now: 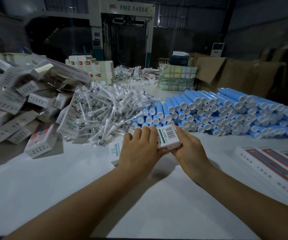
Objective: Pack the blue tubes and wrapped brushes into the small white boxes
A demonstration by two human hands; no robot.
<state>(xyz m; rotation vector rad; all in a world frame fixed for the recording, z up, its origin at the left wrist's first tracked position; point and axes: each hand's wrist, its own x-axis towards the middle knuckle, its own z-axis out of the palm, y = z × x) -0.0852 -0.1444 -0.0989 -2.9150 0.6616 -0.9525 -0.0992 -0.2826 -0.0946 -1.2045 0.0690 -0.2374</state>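
Both forearms reach in over the white desk (70,187), matte and smooth. Left hand (138,149) curls round the near-left side of a small white box (168,137), fingers draped over its top; right hand (190,149) grips the right side, thumb under the barcode face. Box is held just above the desk, end panel tilted up toward the camera, likely so a flap can be closed or opened; whether it's already filled can't be told. Thin glossy cardboard, rectangular, green stripe plus barcode.

Blue tubes (226,111) stacked right behind the hands and off to the right, lying flat with white round caps facing the worker: easy to pull one by the end. Smooth plastic-looking cylinders.

Wrapped brushes (101,108) in a loose heap left of the tubes, each in crinkly clear film, white stems, dark bristles. Within left-hand reach.

Jumbled heap of boxes (18,108) far left, some flaps open, so maybe supply rather than done stock; can't tell. Long flat white-and-red boxes (278,167) at the right desk edge. Brown cartons (226,71) and a machine marked FMZ-1450A (124,23) behind.
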